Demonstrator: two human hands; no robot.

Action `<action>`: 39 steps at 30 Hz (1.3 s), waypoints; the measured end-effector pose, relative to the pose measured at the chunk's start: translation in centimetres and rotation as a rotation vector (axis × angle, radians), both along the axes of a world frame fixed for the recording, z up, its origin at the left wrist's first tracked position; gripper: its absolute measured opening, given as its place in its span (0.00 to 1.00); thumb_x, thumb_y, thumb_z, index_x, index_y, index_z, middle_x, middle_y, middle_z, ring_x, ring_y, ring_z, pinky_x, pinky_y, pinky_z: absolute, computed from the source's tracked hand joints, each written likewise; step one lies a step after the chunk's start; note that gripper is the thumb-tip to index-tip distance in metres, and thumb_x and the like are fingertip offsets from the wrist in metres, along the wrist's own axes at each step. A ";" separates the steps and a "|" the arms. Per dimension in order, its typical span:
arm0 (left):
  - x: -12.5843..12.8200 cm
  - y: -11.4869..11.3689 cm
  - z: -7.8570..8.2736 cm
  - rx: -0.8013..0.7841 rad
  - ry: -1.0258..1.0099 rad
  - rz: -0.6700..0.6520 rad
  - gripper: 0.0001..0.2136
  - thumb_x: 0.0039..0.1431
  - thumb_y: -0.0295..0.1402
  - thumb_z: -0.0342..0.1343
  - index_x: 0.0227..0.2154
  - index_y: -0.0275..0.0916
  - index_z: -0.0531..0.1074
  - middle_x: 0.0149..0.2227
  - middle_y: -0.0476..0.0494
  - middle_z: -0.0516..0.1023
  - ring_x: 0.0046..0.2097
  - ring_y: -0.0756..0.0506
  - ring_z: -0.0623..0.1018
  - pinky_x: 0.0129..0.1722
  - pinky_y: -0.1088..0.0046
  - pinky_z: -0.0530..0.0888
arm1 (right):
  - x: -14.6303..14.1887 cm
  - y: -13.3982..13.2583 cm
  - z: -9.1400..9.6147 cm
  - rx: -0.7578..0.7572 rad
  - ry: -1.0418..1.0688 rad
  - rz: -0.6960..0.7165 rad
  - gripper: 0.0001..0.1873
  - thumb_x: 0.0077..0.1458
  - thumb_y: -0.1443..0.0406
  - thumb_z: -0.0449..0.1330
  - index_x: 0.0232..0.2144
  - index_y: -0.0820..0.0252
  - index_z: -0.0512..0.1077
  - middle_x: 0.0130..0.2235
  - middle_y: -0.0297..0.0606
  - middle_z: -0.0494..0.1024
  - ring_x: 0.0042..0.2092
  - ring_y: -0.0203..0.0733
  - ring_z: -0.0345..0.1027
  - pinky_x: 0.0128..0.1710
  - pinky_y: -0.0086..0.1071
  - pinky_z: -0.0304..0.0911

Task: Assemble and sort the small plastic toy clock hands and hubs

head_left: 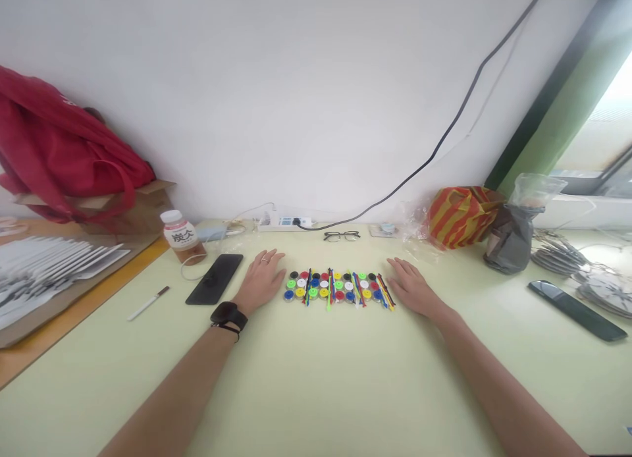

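My left hand point(261, 279) lies flat on the pale green table, fingers stretched out, just left of rows of small round coloured discs point(323, 284). It wears a ring, and a dark watch point(229, 317) is on the wrist. On the other side of the rows, my right hand point(411, 284) rests palm down with its fingers extended. The discs are blue, yellow, green, red, white and black. Bundles of thin coloured arrow-shaped pointers point(330, 290) lie across them, with more pointers point(386, 292) at the right end near my right fingers. Neither hand holds anything.
Left of my hands are a black phone point(214, 279), a bottle point(180, 236) and a pen point(148, 303). Glasses point(342, 236) and a power strip point(285, 224) sit by the wall. To the right are a striped bag point(461, 215), a grey bag point(507, 240) and a dark flat case point(577, 310).
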State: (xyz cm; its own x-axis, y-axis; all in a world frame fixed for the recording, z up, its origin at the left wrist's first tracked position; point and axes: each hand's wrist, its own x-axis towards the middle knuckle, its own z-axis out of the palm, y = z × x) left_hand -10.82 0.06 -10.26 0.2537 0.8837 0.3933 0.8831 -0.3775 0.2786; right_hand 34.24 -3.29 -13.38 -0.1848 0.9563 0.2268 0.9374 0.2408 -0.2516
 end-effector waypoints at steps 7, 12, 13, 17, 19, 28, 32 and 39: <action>-0.4 0.3 -0.7 -0.187 0.116 0.008 0.29 0.72 0.52 0.40 0.70 0.47 0.60 0.73 0.39 0.56 0.74 0.29 0.54 0.69 0.45 0.53 | 0.0 0.0 -0.4 -0.079 -0.032 -0.027 0.34 0.71 0.48 0.39 0.73 0.49 0.53 0.73 0.42 0.55 0.73 0.57 0.48 0.69 0.57 0.50; -0.4 0.2 -0.4 -0.184 0.135 0.002 0.29 0.72 0.53 0.38 0.71 0.51 0.57 0.74 0.41 0.54 0.74 0.28 0.52 0.69 0.44 0.52 | -0.2 -0.2 0.0 -0.069 -0.013 -0.029 0.34 0.71 0.48 0.39 0.74 0.46 0.46 0.73 0.40 0.56 0.73 0.57 0.49 0.69 0.58 0.49; -0.4 0.3 -0.4 -0.196 0.139 -0.001 0.29 0.72 0.52 0.38 0.71 0.50 0.58 0.74 0.41 0.54 0.74 0.28 0.53 0.69 0.43 0.52 | -0.3 -0.2 -0.1 -0.071 -0.021 -0.030 0.34 0.71 0.48 0.39 0.74 0.46 0.48 0.73 0.40 0.56 0.73 0.57 0.49 0.69 0.58 0.49; -0.4 0.4 -0.4 -0.192 0.107 -0.002 0.29 0.72 0.51 0.41 0.71 0.49 0.57 0.73 0.39 0.57 0.73 0.28 0.55 0.69 0.43 0.54 | -0.2 0.0 -0.2 -0.066 -0.031 -0.029 0.33 0.71 0.49 0.39 0.74 0.45 0.49 0.73 0.40 0.56 0.73 0.57 0.48 0.69 0.57 0.49; -0.5 0.5 -0.5 -0.183 0.100 -0.002 0.27 0.72 0.51 0.42 0.70 0.51 0.60 0.73 0.40 0.57 0.73 0.29 0.56 0.68 0.43 0.54 | -0.1 0.2 -0.3 -0.061 -0.045 -0.020 0.32 0.71 0.49 0.39 0.72 0.44 0.53 0.73 0.40 0.56 0.73 0.58 0.49 0.69 0.58 0.50; -0.8 0.8 -0.7 -0.193 0.110 -0.012 0.27 0.72 0.51 0.41 0.69 0.51 0.62 0.73 0.41 0.56 0.73 0.29 0.55 0.69 0.43 0.53 | -0.1 0.1 0.2 -0.083 -0.033 -0.006 0.31 0.71 0.49 0.41 0.69 0.47 0.61 0.73 0.43 0.57 0.73 0.59 0.50 0.68 0.57 0.51; -0.8 0.8 -0.7 -0.179 0.094 -0.016 0.26 0.72 0.51 0.43 0.68 0.51 0.63 0.73 0.40 0.57 0.73 0.28 0.56 0.68 0.42 0.55 | -0.2 -0.1 1.6 -0.047 0.125 0.040 0.26 0.67 0.52 0.50 0.60 0.54 0.72 0.64 0.49 0.71 0.66 0.59 0.62 0.64 0.53 0.59; -0.8 0.9 -0.7 -0.179 0.113 -0.011 0.27 0.72 0.52 0.42 0.68 0.51 0.63 0.72 0.41 0.59 0.73 0.29 0.56 0.68 0.43 0.54 | -1.8 -1.4 4.6 -0.121 0.321 0.204 0.16 0.62 0.54 0.56 0.36 0.55 0.79 0.33 0.37 0.81 0.34 0.43 0.72 0.35 0.36 0.69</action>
